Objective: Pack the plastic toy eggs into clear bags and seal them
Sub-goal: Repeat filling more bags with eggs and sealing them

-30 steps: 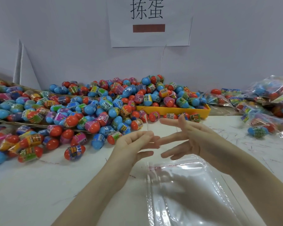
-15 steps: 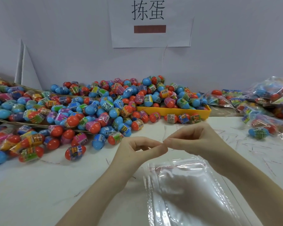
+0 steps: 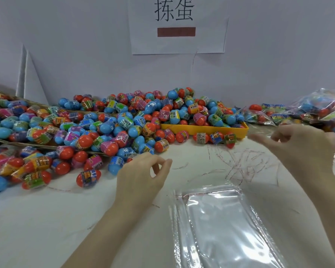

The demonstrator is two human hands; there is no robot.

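Note:
A big heap of red and blue plastic toy eggs (image 3: 124, 128) covers the back left of the white table. A flat stack of empty clear bags (image 3: 220, 229) lies in front of me at the lower right. My left hand (image 3: 143, 175) hovers left of the bags near the heap's edge; its fingers are loosely curled, thumb and forefinger nearly meet, and nothing shows between them. My right hand (image 3: 300, 149) is out to the right above the table and blurred by motion. I cannot make out whether it pinches anything.
A yellow tray (image 3: 201, 129) full of eggs stands at the back centre. Filled bags of eggs (image 3: 317, 111) pile up at the back right. Several thin peeled strips (image 3: 244, 161) litter the table between my hands. Cardboard (image 3: 46, 147) lies under the eggs at left.
My hands met above the bags with fingertips pinched together half a second ago. They have since parted: the right swung far right, the left dropped slightly left.

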